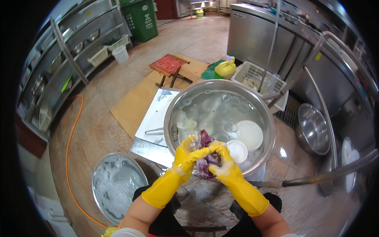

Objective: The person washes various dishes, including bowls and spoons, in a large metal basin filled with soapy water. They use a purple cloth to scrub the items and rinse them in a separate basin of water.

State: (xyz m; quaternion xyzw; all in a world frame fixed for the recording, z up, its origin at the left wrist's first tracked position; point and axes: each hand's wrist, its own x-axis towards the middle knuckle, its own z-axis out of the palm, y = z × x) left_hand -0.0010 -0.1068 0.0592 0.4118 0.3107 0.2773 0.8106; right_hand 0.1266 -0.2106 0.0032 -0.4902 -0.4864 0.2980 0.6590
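Note:
Both hands are in yellow rubber gloves above the near side of a large steel basin (pixel 268 117) of cloudy water. My left hand (pixel 186 160) is around what looks like a clear drinking glass (pixel 191 142), tilted and partly hidden by the fingers. My right hand (pixel 223 163) grips a wet purple cloth (pixel 205 169) with suds on it, close against the left fingers. Under the water lie several clear glasses (pixel 232 105) and a white plate (pixel 250 134). A small white bowl (pixel 237 151) rests beside my right hand.
A smaller basin of soapy water (pixel 118 183) stands at lower left, near an orange hose (pixel 68 166). Tongs (pixel 154 131) lie on a white board (pixel 151 118). Beyond are a red-topped folding stool (pixel 170 63), a yellow jug (pixel 225 69) and a white crate (pixel 248 69). Metal rails (pixel 322 112) run along the right.

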